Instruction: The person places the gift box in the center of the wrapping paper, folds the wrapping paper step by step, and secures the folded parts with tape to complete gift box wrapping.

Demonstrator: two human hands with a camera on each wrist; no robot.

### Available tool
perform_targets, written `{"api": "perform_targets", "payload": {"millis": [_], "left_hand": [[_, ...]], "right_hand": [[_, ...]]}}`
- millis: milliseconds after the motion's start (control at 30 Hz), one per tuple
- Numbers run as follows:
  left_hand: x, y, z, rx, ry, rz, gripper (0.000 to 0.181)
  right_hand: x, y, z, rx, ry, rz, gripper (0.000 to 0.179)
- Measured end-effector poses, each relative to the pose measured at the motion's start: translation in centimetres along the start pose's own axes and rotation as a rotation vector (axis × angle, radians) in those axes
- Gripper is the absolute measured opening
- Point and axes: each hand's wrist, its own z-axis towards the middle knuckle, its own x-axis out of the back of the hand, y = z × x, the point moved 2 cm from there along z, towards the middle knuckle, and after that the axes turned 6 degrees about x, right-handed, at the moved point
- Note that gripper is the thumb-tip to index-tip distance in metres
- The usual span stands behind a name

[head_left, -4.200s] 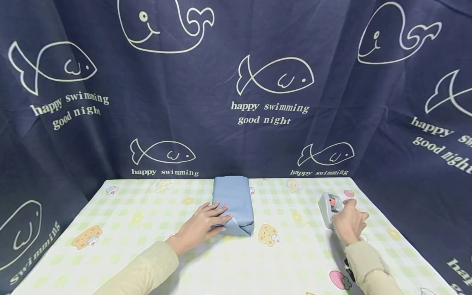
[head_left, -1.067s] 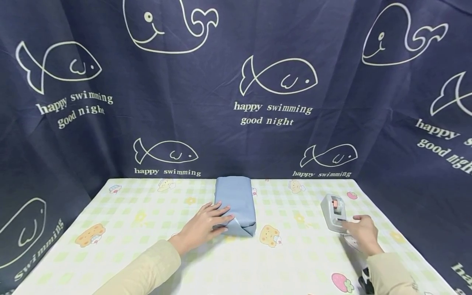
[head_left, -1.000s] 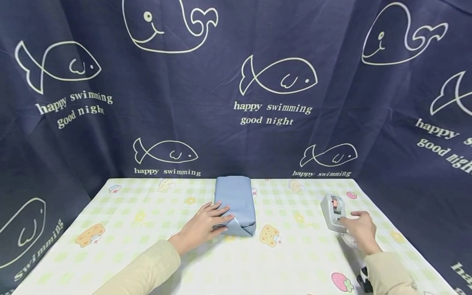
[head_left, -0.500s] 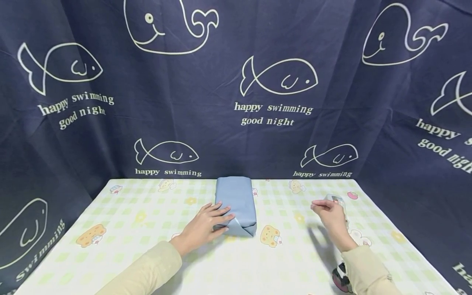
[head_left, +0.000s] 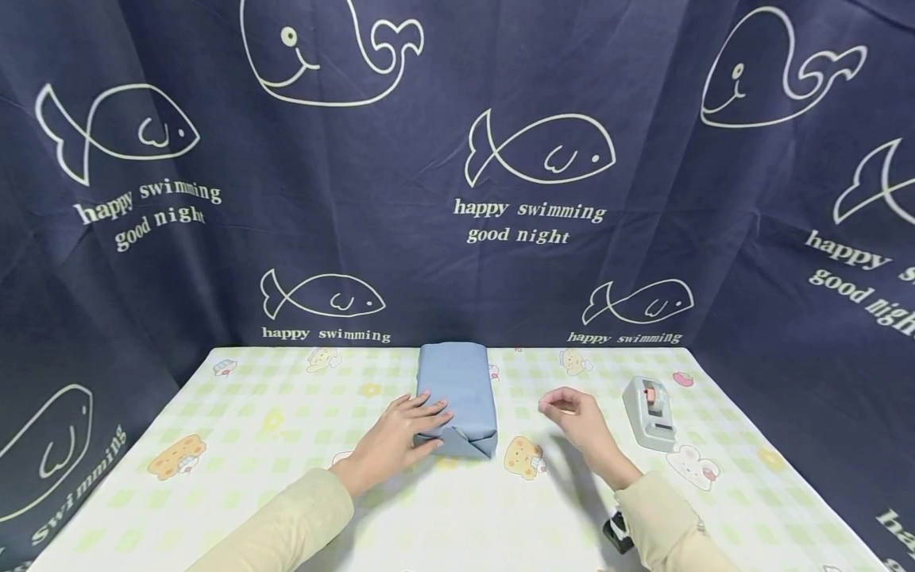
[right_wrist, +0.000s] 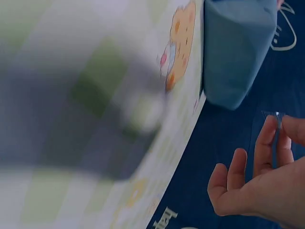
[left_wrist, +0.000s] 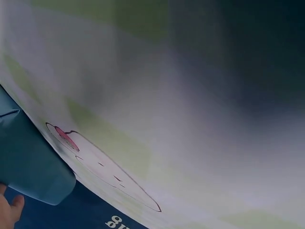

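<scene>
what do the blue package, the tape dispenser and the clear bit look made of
Blue package: probably paper, smooth with a faint sheen, judging by its crisp folded end. Tape dispenser: likely hard plastic, pale grey, with smooth, moulded-looking edges. Clear bit pinched in the right hand: perhaps plastic tape, being see-through with a bright glint, though too small to be sure.

A small clear strip [right_wrist: 277,114] between the fingers [right_wrist: 265,140], near a blue package [right_wrist: 236,52].

Blue parcel [head_left: 456,388] and tape dispenser [head_left: 651,416] on checked tablecloth [head_left: 443,524]
</scene>
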Motion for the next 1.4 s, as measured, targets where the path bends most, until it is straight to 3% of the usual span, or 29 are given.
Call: {"api": "perform_targets", "payload": {"millis": [200,367,600,767,933,1200,1400], "left_hand": [[0.0,0.0,0.0,0.044,-0.015,-0.026,0.045],[0.1,-0.1,0.1,0.068,-0.026,-0.035,0.047],[0.1,-0.1,0.3,0.055,-0.013,-0.034,0.044],[-0.1,-0.3,0.2,0.109,-0.021,-0.101,0.044],[0.0,-0.5,0.2,0.154,-0.033,-0.161,0.045],[0.2,-0.5,0.3,0.157,-0.036,-0.139,0.050],[0.0,-0.8,0.3,0.187,-0.039,-0.103,0.062]], "right_hand": [[-2.0,-1.0,-0.4,0.039,-0.046,0.001,0.010],[-3.1,-1.6,-0.6,0.023,-0.072,0.049,0.009],[-4.5,-2.0,-0.9,-0.020,-0.132,0.196,0.013],[-5.2,-2.1,-1.1,-0.031,-0.159,0.283,0.018],[-5.8,-2.2,-1.4,0.006,-0.199,0.302,0.017],[-6.7,-2.4,-2.2,-0.007,-0.326,0.333,0.024],[-7.7,-2.7,-2.3,0.067,-0.291,0.288,0.019]]}}
